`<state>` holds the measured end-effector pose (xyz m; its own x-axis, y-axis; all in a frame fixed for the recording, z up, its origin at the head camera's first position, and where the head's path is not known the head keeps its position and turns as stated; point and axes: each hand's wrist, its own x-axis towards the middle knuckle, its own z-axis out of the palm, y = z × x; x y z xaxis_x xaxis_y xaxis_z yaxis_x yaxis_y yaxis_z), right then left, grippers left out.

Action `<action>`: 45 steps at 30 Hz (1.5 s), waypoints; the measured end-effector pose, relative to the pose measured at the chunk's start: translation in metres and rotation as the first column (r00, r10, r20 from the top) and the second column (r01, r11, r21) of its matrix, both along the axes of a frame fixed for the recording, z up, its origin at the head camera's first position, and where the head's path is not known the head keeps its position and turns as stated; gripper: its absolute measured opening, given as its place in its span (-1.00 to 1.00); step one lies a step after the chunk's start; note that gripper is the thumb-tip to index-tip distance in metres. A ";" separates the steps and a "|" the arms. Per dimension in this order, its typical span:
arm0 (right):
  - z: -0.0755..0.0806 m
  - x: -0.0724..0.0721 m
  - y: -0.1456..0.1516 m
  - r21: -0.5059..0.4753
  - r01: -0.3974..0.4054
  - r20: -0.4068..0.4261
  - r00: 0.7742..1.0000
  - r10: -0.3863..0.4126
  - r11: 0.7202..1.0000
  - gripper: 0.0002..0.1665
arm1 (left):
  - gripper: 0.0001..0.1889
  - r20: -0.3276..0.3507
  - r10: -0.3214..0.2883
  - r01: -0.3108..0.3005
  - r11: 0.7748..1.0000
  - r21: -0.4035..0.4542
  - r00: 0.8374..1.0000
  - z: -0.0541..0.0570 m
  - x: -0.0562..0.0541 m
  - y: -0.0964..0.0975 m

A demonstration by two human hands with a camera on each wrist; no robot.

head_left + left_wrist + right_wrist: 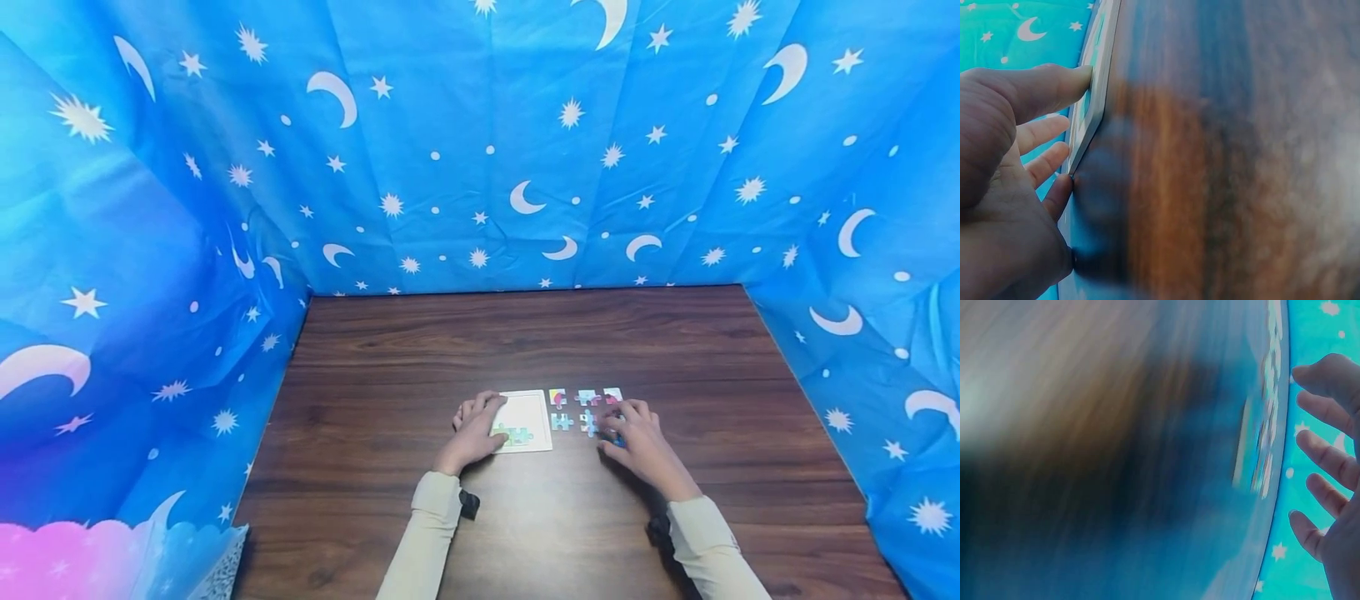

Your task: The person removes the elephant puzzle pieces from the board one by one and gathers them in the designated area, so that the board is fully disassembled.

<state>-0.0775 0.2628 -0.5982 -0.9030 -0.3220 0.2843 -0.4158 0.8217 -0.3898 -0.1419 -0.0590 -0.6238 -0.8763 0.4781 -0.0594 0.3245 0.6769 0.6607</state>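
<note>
A square white puzzle tray (527, 417) lies on the table, with joined green and pale-blue puzzle pieces (517, 435) along its lower part. My left hand (475, 432) rests at the tray's left side. In the left wrist view its fairly straight thumb (1054, 90) touches the tray's face (1094, 100), while the other fingers lie along the edge. Loose puzzle pieces (587, 397) sit in two rows to the tray's right. My right hand (640, 442) hovers over the right end of those rows, partly hiding some pieces. The right wrist view shows its fingers (1325, 453) spread, holding nothing.
A dark wooden table (390, 358) carries everything. Blue cloth (450, 100) with moons and stars hangs behind and at both sides. A scalloped pink and blue object (112, 558) stands at the lower left, beside the table edge.
</note>
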 end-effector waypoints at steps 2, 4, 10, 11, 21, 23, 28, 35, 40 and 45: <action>0.000 -0.006 -0.012 -0.007 -0.012 -0.015 1.000 0.012 1.000 -0.69 | -0.32 0.006 0.003 -0.003 1.000 0.012 1.000 0.001 0.001 0.002; 0.000 -0.011 -0.024 -0.016 -0.029 -0.034 0.999 0.029 0.999 -0.69 | -0.32 0.009 0.005 -0.006 1.000 0.016 1.000 0.001 0.002 0.003; 0.000 -0.026 -0.061 -0.047 -0.101 -0.073 0.993 0.097 0.994 -0.68 | -0.33 0.013 0.003 -0.003 1.000 0.000 1.000 0.002 0.001 0.003; -0.001 -0.028 -0.067 -0.051 -0.113 -0.070 0.991 0.110 0.992 -0.67 | -0.33 0.012 0.003 -0.003 1.000 0.004 1.000 0.003 0.001 0.002; -0.011 -0.036 -0.102 -0.015 -0.184 0.014 0.983 0.184 0.983 -0.64 | -0.33 -0.014 -0.001 0.001 0.999 0.032 1.000 0.001 -0.001 -0.002; -0.010 -0.036 -0.104 -0.014 -0.180 0.031 0.983 0.180 0.984 -0.65 | -0.33 -0.021 -0.001 0.002 0.999 0.033 1.000 -0.002 -0.001 -0.001; -0.007 -0.038 -0.110 -0.026 -0.161 0.070 0.984 0.162 0.987 -0.68 | -0.32 -0.041 0.005 -0.003 1.000 0.029 0.999 -0.005 -0.002 -0.001; -0.004 -0.043 -0.113 0.003 -0.126 0.137 0.983 0.124 0.992 -0.69 | -0.34 -0.025 -0.018 0.019 1.000 0.019 1.000 0.001 -0.002 -0.003; -0.003 -0.043 -0.112 -0.002 -0.127 0.137 0.983 0.126 0.992 -0.71 | -0.34 -0.011 -0.046 0.046 0.999 0.021 0.999 0.005 -0.001 -0.007; -0.004 -0.044 -0.111 -0.004 -0.127 0.115 0.985 0.126 0.992 -0.75 | -0.37 -0.013 -0.033 0.033 0.999 0.023 0.999 -0.003 -0.003 -0.008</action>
